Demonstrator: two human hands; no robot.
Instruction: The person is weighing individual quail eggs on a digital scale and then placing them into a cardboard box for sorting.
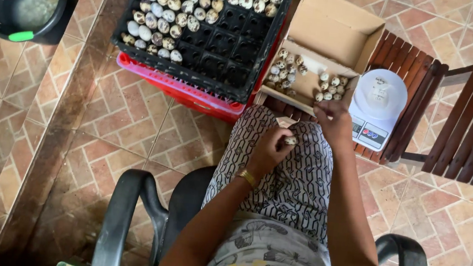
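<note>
While the left hand (270, 148) pinches a speckled egg (291, 139), the right hand's (335, 120) grip, unclear, nears the egg-filled cardboard box (332, 32).

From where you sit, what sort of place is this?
Probably a small home or backyard egg-packing spot, not a factory: a black tray of speckled eggs on a red crate, an open cardboard box, a white kitchen scale, tiled floor.

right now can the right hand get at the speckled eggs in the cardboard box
Probably yes: the right hand sits at the near edge of the open cardboard box, nothing covers the speckled eggs, and the flap is folded back.
</note>
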